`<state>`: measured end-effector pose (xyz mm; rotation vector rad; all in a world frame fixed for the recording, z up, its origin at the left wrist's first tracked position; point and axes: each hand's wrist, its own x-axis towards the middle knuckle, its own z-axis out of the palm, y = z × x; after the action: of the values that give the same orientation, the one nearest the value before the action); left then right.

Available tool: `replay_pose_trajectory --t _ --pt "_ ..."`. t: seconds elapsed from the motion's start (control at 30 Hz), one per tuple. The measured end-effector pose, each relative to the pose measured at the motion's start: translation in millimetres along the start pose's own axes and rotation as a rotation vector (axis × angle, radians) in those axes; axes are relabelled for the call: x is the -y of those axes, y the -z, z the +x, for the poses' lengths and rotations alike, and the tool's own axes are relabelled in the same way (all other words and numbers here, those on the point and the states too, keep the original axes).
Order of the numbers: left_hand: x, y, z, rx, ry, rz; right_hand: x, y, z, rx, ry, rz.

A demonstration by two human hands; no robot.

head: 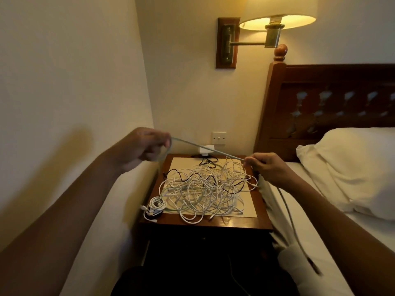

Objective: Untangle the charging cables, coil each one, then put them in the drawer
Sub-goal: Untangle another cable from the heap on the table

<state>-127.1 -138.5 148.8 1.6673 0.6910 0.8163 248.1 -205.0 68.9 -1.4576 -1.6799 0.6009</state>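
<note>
A grey cable (224,154) runs taut between both hands above the bench (241,223), its long axis going left to right and sloping slightly down toward the right hand (269,168). At its left end it bends into a loop hanging under the left hand (142,147). Past the right hand the rest drops along the edge of the bed (303,171), its free end low beside the right forearm. Both arms reach forward, the left one higher. The left hand is knuckles-up, fingers curled round the cable; the right hand's fingers (251,161) pinch the cable at their tips. Below, on the bench, lies a tangle of white cables (203,189) with a few black strands threaded through it. One coiled white cable (155,207) sits at the near left corner, beside the tangle. A white plug block (203,153) stands at the back against the wall
</note>
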Motion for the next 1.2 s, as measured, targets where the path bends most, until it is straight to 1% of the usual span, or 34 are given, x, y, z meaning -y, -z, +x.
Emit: replay_pose_trajectory --t 0.03,0.1,0.23,0.3,0.4,0.47,0.57,0.6,0.63,0.67,0.73,0.8,0.87,0.9,0.97,1.03,1.07,1.13,1.2 --pt "4.3 9.6 2.7 -0.086 0.002 -0.128 -10.3 -0.3 -3.4 -0.017 -0.025 -0.02" --pt "15.1 23.6 6.1 -0.223 0.022 -0.272 -30.3 0.0 -10.4 -0.036 -0.077 -0.091" --pt "32.2 34.0 8.8 -0.402 0.044 -0.516 -63.8 -0.5 -29.9 -0.037 -0.169 -0.272" --pt "35.3 33.6 12.0 -0.473 0.044 -0.585 -76.5 -2.2 -39.1 -0.045 -0.205 -0.321" --pt "37.1 18.6 17.9 -0.503 0.034 -0.627 -86.0 -8.3 -42.6 -0.064 -0.257 -0.421" --pt "31.1 3.4 19.8 -0.465 0.026 -0.598 -90.0 -10.6 -43.4 0.001 -0.329 -0.445" --pt "12.4 -15.7 13.4 -0.283 0.067 -0.451 -84.1 -10.5 -54.6 0.281 -0.432 -0.4" --pt "6.4 -21.8 10.3 -0.209 0.091 -0.387 -75.5 -11.5 -57.2 0.364 -0.438 -0.375" --pt "1.3 -29.0 7.5 -0.137 0.117 -0.331 -65.5 -13.1 -57.0 0.41 -0.413 -0.361" --pt "-3.2 -38.3 5.6 -0.07 0.139 -0.294 -52.0 -15.2 -54.8 0.419 -0.363 -0.348" --pt "-7.5 -57.8 4.6 0.036 0.17 -0.281 -16.6 -22.0 -47.7 0.351 -0.227 -0.275" --pt "-6.8 -75.7 6.8 0.1 0.198 -0.285 23.5 -29.3 -40.2 0.287 -0.096 -0.125" --pt "-3.5 -88.5 10.1 0.137 0.221 -0.308 54.5 -38.4 -33.8 0.283 0.001 0.014" --pt "-2.0 -92.3 11.4 0.146 0.232 -0.344 63.9 -44.0 -31.5 0.268 0.039 0.045" --pt "-0.3 -94.9 12.3 0.149 0.25 -0.468 66.5 -54.7 -26.1 0.153 0.095 0.029" --pt "-1.3 -92.5 10.3 0.145 0.227 -0.605 55.2 -62.5 -22.3 0.039 0.07 0.015" --pt "-1.7 -90.1 8.8 0.14 0.193 -0.668 48.1 -66.1 -21.4 0.022 0.033 0.027" --pt "-2.8 -86.6 7.0 0.105 0.098 -0.767 33.8 -74.8 -22.7 0.017 -0.045 0.016" --pt "-1.1 -87.5 8.9 0.031 0.023 -0.8 25.3 -87.0 -28.5 0.039 -0.063 -0.074"
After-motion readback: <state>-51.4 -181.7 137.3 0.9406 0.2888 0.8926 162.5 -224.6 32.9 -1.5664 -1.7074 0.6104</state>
